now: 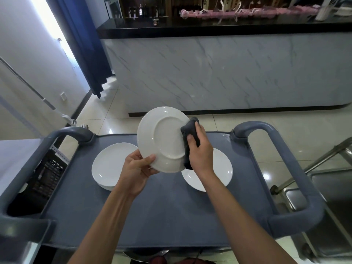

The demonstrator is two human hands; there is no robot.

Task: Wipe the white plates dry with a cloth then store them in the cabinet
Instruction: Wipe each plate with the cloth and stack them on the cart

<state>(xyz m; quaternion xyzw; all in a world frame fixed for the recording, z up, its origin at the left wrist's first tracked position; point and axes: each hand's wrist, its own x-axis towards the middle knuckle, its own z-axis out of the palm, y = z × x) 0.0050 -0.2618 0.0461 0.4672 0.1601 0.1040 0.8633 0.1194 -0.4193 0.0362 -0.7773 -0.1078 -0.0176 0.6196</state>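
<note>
Restaurant service area: bar counter, trolley

Strong daylight pours in from a window strip at eleven o'clock, blown out to pure white. The rest is evenly, softly lit with a cool cast. Small glare spots sit on the glossy floor tiles at three o'clock, and faint highlights on the raised plate. Wide-angle distortion bends the cart handles and the marble counter front. Edges look soft; the centre is sharp.
</note>
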